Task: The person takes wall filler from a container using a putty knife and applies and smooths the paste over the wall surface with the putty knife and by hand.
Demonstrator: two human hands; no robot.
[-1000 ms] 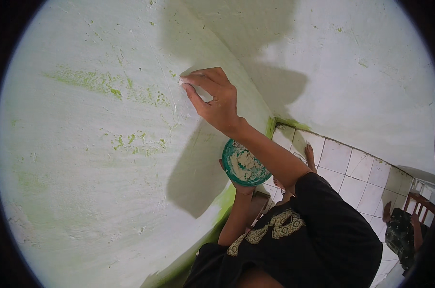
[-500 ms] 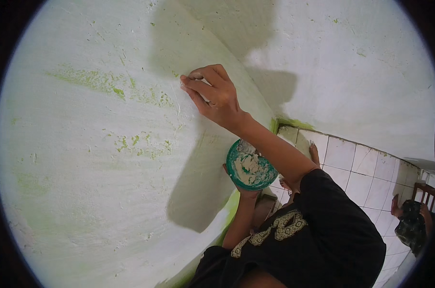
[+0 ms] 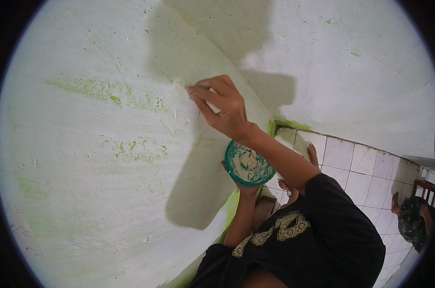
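My left hand point(image 3: 247, 189) supports a round green bowl point(image 3: 228, 171) from below, and its fingers curl up at the rim. Inside lies a lumpy white paste point(image 3: 246, 162) that also smears the bowl's wall. Above and left of the bowl, my right hand point(image 3: 223, 103) is held close to the whitish-green wall point(image 3: 83, 192) with thumb and fingertips pinched together. White residue shows on those fingertips, which are slightly blurred. Whatever they pinch is too small to make out, and I cannot tell whether they touch the wall. Bright green patches point(image 3: 115, 100) show on the wall left of this hand.
A second wall point(image 3: 351, 72) meets the first at a corner on the right. White floor tiles point(image 3: 339, 151) lie below, with my feet point(image 3: 313, 154) on them. At the far right sits another person in dark patterned clothing point(image 3: 411, 218), near a brown wooden chair point(image 3: 426, 189).
My right hand has moved slightly down and to the right along the wall, still pinched. The left hand and bowl have hardly moved. The view has shifted a little.
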